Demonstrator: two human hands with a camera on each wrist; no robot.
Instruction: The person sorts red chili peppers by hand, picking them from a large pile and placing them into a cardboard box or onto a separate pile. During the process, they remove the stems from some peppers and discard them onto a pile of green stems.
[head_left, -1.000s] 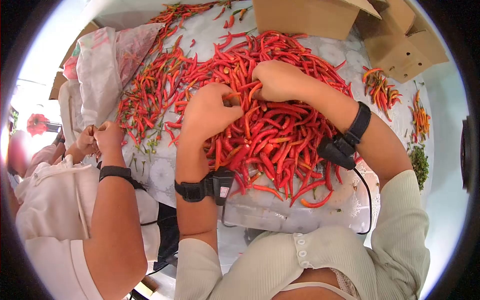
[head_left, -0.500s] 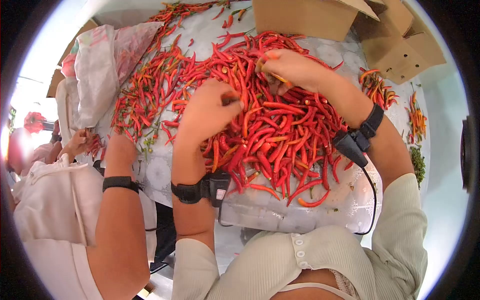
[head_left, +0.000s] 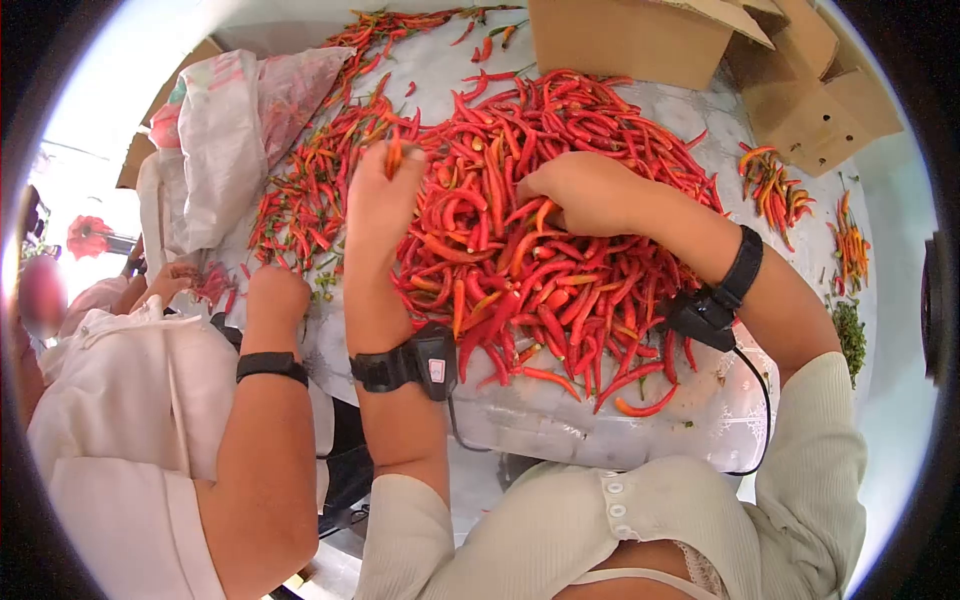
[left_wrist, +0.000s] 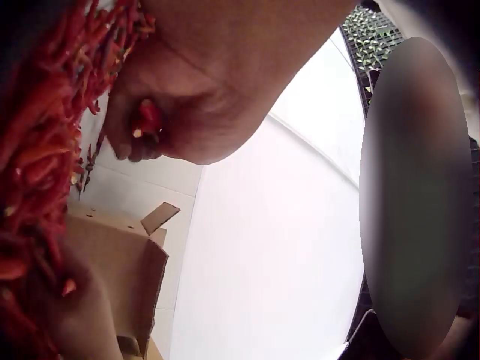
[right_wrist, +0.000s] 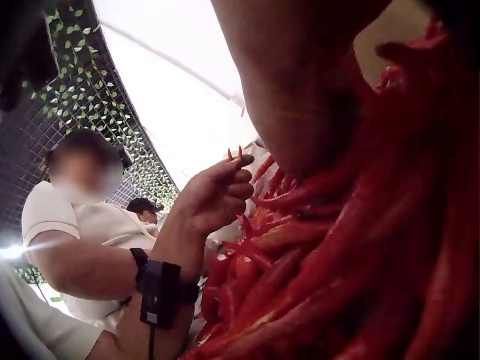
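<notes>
A big heap of red chili peppers lies on the table. At its left side my left hand is raised and grips chili peppers in curled fingers. The left wrist view shows a red chili pepper inside that hand, and in the right wrist view thin tips poke out above its fingers. My right hand is low over the middle of the heap, fingers curled down among the peppers. An orange chili pepper sticks out beneath it; its fingertips are partly hidden.
Cardboard boxes stand at the back. Small piles of chilies and green stems lie at the right. A white sack sits at the left, beside looser chilies. Another person's arm reaches in at the left.
My left hand has moved left, away from the heap's middle, with chili peppers in its grip. The right hand lifted towards the back, then came down again onto the heap.
</notes>
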